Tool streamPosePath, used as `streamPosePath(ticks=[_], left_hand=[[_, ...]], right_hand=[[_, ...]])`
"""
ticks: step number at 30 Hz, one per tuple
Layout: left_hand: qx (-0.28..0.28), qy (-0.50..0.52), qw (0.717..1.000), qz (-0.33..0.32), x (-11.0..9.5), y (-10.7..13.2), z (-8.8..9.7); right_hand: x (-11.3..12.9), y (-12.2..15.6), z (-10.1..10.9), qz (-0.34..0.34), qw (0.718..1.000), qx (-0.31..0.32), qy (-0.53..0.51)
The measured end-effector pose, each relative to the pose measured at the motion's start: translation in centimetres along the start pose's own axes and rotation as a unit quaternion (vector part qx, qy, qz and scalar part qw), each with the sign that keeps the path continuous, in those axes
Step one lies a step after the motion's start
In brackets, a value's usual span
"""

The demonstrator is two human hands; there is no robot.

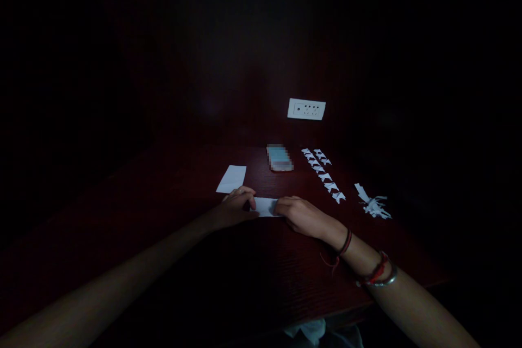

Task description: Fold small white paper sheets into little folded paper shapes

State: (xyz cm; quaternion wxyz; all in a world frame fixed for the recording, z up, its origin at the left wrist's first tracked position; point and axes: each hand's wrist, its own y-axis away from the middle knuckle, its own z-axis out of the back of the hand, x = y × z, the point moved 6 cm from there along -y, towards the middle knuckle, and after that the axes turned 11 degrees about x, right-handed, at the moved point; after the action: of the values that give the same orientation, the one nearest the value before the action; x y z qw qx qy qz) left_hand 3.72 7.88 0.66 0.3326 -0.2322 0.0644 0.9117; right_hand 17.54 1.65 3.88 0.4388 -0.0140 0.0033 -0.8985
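Note:
Between my two hands a small white slip of paper point(266, 207) lies low over the dark red table point(183, 185). My left hand point(236, 207) has its thumb and fingers curled on the slip's left end. On the right end, the bent fingers of my right hand point(299, 215) press or pinch the paper; the fingertips are partly hidden. Just beyond my left hand lies a larger white sheet point(232, 179), flat on the table.
Small folded paper pieces point(325, 177) stand in two rows to the right. Beside them is a heap of paper scraps point(375, 207). A phone-like object point(279, 158), blurred out, lies at the back. A white socket panel point(306, 109) is on the wall. The surroundings are very dark.

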Motion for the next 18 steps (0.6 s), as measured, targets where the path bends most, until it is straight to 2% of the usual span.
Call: streamPosePath(ticks=[8,18], left_hand=[[0.004,-0.005,1.0,0.021,-1.2,0.6,0.8],[0.019,0.008,0.999,0.031,-0.9,0.4,0.7]], right_hand=[[1.2,-0.3,0.6,-0.001,0.997,0.008,0.074],[1.2,-0.3,0.6,-0.006,0.999,0.008,0.048]])
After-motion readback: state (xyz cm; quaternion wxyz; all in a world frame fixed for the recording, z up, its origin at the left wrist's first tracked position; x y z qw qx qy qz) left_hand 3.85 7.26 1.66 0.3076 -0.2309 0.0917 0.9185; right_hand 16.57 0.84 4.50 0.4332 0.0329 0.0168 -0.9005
